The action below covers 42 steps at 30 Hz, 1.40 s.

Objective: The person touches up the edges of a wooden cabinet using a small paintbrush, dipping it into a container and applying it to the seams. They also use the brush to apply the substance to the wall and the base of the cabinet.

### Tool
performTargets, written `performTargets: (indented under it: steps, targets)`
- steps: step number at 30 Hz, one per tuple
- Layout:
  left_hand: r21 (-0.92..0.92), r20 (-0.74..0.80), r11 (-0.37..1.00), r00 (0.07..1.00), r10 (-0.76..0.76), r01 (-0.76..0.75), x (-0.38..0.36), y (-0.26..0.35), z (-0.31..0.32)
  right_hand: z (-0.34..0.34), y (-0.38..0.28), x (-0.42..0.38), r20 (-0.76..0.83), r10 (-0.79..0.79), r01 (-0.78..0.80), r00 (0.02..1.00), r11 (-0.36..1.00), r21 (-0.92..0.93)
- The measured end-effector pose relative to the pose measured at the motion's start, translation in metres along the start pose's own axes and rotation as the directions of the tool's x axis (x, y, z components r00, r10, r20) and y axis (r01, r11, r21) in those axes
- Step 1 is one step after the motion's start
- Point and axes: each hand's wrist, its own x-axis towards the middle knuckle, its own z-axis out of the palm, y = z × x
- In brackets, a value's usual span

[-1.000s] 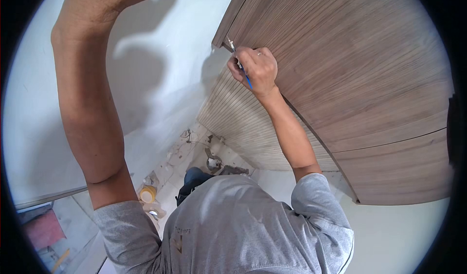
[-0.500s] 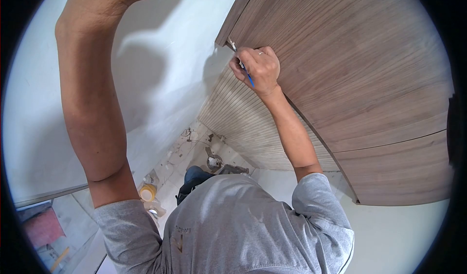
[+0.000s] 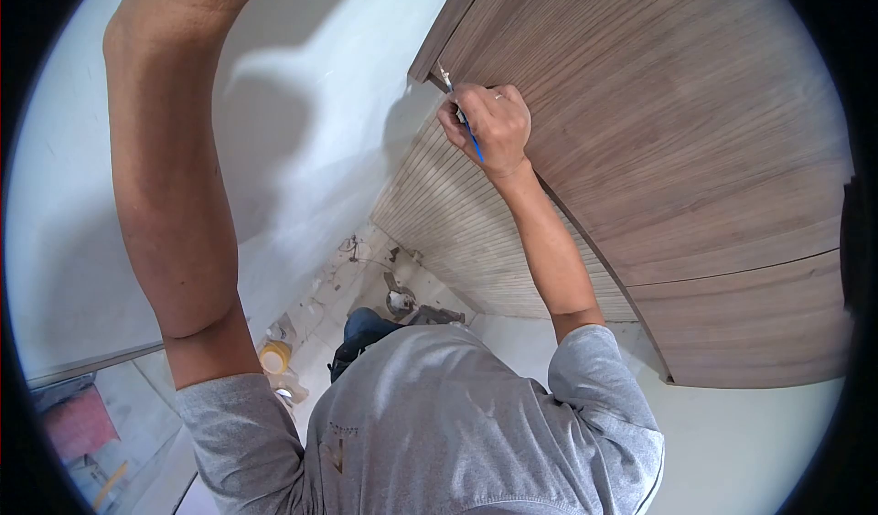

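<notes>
My right hand [image 3: 494,131] is closed around a slim paintbrush [image 3: 476,145] with a blue handle. The brush's pale tip points up at the corner where a narrow wood-grain edge strip [image 3: 444,28] meets the large wood-grain panel [image 3: 658,140]. The hand is close to the panel's lower left edge, and a ring shows on one finger. My left forearm [image 3: 174,177] rises along the white wall [image 3: 274,140], and its hand lies beyond the top of the view.
Below the panel is a ribbed, light-coloured surface [image 3: 457,231]. On the littered floor are a yellow roll [image 3: 274,359] and a grey metal-looking piece [image 3: 400,301]. A red-pink item [image 3: 80,423] lies at lower left, beyond the wall's edge.
My right hand and the paintbrush have shifted slightly right, and the tip sits a little higher against the panel. The left arm stays nearly the same.
</notes>
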Motion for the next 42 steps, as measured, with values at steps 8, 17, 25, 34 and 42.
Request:
performTargets:
  steps: [8,17,25,34,42]
  targets:
    - [0.069,-0.034,0.989,0.991,0.132,-0.129,-0.004,-0.007,0.002,0.001,0.001,-0.003,0.059,0.009,-0.009,0.998,1.000,-0.016]
    - [0.139,-0.002,0.990,1.000,0.021,-0.020,-0.002,0.006,0.000,0.001,-0.001,-0.001,0.080,-0.004,0.005,0.997,1.000,-0.016]
    - [0.060,-0.022,0.998,0.999,0.030,-0.028,-0.005,0.002,0.001,-0.002,-0.002,-0.002,0.114,0.001,-0.001,0.993,1.000,-0.004]
    - [0.183,-0.009,0.982,0.999,0.050,-0.048,-0.004,0.005,0.003,0.002,-0.001,-0.003,0.068,-0.004,0.004,0.998,1.000,-0.006]
    - [0.219,-0.026,0.968,0.991,0.128,-0.120,-0.005,-0.002,0.007,0.002,-0.001,-0.003,0.095,-0.015,0.016,0.995,1.000,-0.007]
